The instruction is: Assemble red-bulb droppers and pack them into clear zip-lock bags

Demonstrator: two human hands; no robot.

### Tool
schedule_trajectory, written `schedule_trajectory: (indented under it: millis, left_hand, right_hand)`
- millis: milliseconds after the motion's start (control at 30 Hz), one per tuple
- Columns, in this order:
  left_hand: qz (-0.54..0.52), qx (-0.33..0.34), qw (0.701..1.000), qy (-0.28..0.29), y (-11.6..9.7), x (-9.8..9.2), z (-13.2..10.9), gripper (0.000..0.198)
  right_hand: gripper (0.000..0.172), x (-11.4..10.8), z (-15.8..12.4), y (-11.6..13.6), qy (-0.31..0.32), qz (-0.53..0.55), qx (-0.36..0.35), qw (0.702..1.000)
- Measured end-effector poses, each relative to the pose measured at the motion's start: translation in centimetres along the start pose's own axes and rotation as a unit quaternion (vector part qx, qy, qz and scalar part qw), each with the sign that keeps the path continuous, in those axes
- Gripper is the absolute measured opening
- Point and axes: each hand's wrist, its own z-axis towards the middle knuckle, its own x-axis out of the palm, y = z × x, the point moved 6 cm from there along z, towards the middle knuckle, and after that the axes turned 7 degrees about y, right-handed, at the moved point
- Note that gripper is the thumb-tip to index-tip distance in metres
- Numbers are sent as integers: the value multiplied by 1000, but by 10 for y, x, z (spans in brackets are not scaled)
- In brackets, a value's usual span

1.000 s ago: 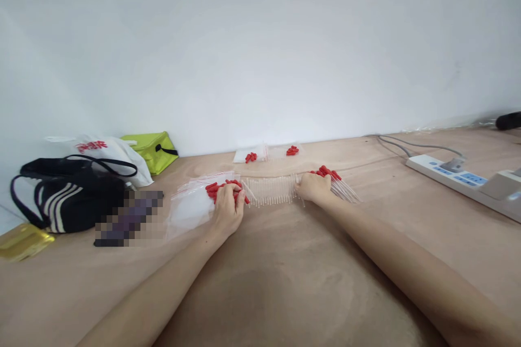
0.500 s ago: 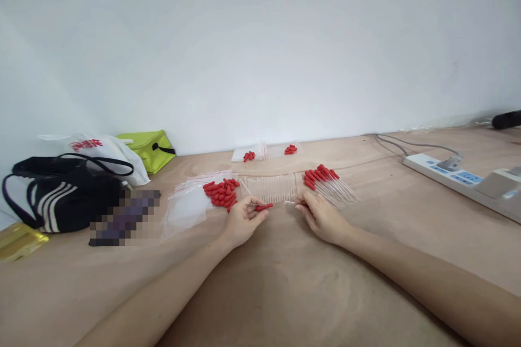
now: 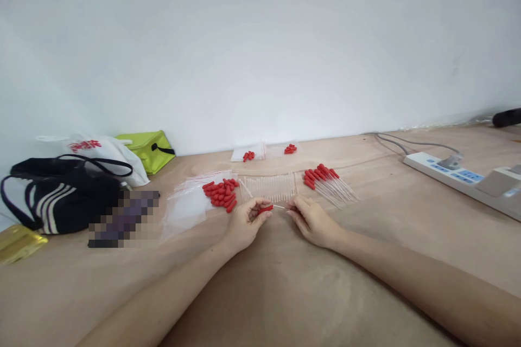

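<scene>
1. The left hand (image 3: pixel 244 223) pinches a red rubber bulb (image 3: pixel 265 209) between thumb and fingertips. The fingers are closed narrowly on it, and the bulb points toward the other hand.
2. The right hand (image 3: pixel 313 221) pinches a glass tube (image 3: pixel 280 207) at its fingertips, with the fingers drawn close together. The free end of the tube meets the mouth of the bulb. Whether it sits inside the bulb cannot be told.
3. Both hands are low over the wooden table (image 3: pixel 285 293), near its middle. The bulb and tube bridge the gap between them.
4. Just behind the hands lies a row of spare tubes (image 3: pixel 271 188), clear and laid side by side.
5. Left of that row is a pile of loose bulbs (image 3: pixel 222 193), red, lying partly on a stack of clear zip bags (image 3: pixel 185 206).
6. Right of the row is a fan of assembled droppers (image 3: pixel 325 180), with red bulbs at the upper left and glass tips pointing lower right.
7. Farther back, near the wall, lie two small filled bags (image 3: pixel 266 152), each with a few red bulbs inside.
8. At the far left stand a black striped bag (image 3: pixel 61 198), a white plastic bag (image 3: pixel 103 152) and a green pouch (image 3: pixel 148 147).
9. At the far right lies a white power strip (image 3: pixel 459 176) with its cable running toward the wall.
</scene>
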Motion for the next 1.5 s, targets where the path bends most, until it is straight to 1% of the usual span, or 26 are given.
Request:
schedule_trajectory:
  millis: [100,200,300,400,600,800,1067,1167,1267,1333,1400,1433,1500]
  left_hand:
    - [82,25,996,8,-2,0,-1,17]
    - [125,37,991,23,-5,1,-1,16]
    - [135,49,988,52,-11,4,-3,14]
    - [146,62,985,66,-17,7,-4,13]
    - [189,81,977,59,-25,8,-5,11]
    - [206,130,968,57,-30,11,-8,8]
    - [212,161,961,78,-37,14,-8,10]
    - [220,159,959,83,-35,15,-6,11]
    - [233,150,958,77,-31,13,-4,10]
    - [247,142,957,58,-28,8,-4,14]
    - [269,129,954,27,-24,-1,-5,22]
    - [283,121,951,8,-23,-7,-5,26]
    - [312,109,943,-25,-19,-17,-6,26]
  right_hand:
    - [9,-1,0,1,3,-17,-8,1000]
    - [11,-2,1,-2,8,-4,-14,1000]
    - [12,-1,2,-5,28,8,-29,999]
    - [15,0,2,-5,44,-4,-44,998]
    - [17,1,0,0,31,-35,-32,998]
    - [16,4,0,5,22,8,-34,999]
    - [15,7,2,8,35,33,-27,998]
    - [18,8,4,8,52,7,-20,998]
    - [20,8,7,12,67,-87,-19,994]
    - [20,3,9,15,58,-170,-26,983]
    - [20,-8,11,12,27,-221,-17,975]
    - [20,-17,12,7,1,-226,1,974]
    - [21,-41,13,-13,-62,-203,70,975]
